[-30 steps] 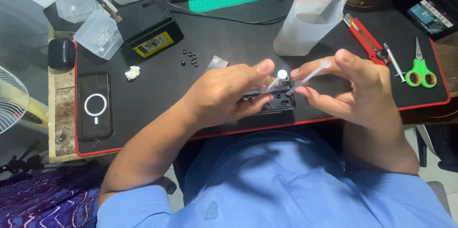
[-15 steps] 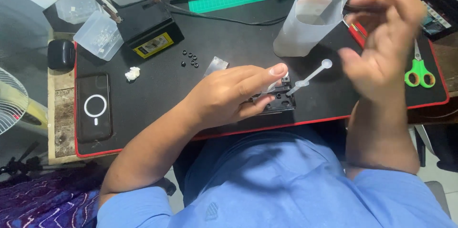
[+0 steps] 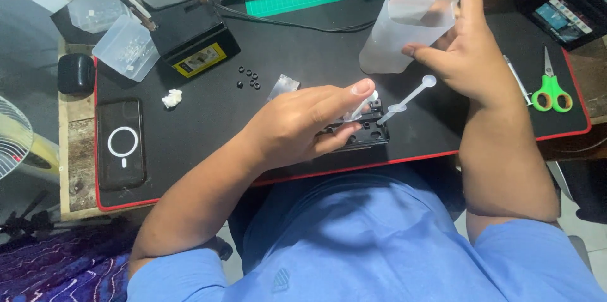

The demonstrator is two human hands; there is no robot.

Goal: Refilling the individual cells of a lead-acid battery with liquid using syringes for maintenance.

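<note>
The left hand (image 3: 297, 126) is pressed flat over a small black part (image 3: 363, 134), a white syringe (image 3: 404, 98) propped against it. The right hand (image 3: 471, 49) is closed around a frosted plastic bag (image 3: 404, 30). The part is best kept pinned steady. Black mat (image 3: 303, 68), green scissors (image 3: 551, 90) and phone (image 3: 120, 144) are seen around.

Pretty cramped setup: a black desk mat (image 3: 303, 62) with a red edge sits on a worn wooden tabletop (image 3: 79, 163). White fan (image 3: 16, 144) off to the side, purple patterned fabric (image 3: 57, 270) down low, pale tiled floor (image 3: 572, 213) showing past the desk. Lighting's soft and even.
</note>
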